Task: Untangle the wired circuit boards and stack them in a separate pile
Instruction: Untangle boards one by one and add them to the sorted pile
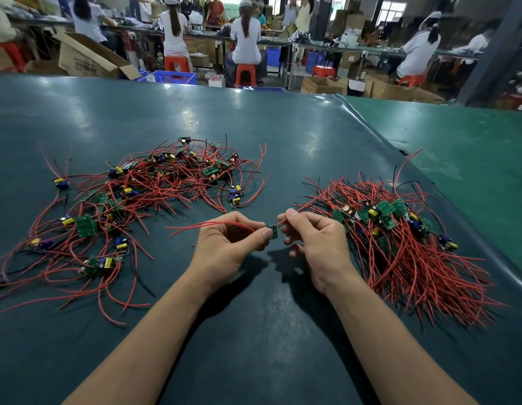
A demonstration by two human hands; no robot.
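Forearms low in frame, both reaching to mid-table. Left hand [224, 244] curled, thumb and forefinger pinching board [272, 231] by its edge; red leads [213, 225] trailing left out of that grip. Right hand [315, 238] curled too, fingertips pinching a red wire at board's right side. Board held clear of mat [268, 331], between the two hands.

Tangle [143, 194] left, loose and sprawling, boards scattered among crossed wires. Stack [400, 235] right, wires combed mostly one way, boards bunched at its upper end.

Handling, judged: board light, stiff, small; safest pinched by bare edges, not by yellow or blue parts, which look snappable. Wires thin, springy, limp over length; likely to snag neighbours. Solder joints the weak point, so no hard tugging on leads. Best drawn straight along wire run, then laid on stack with leads aligned.
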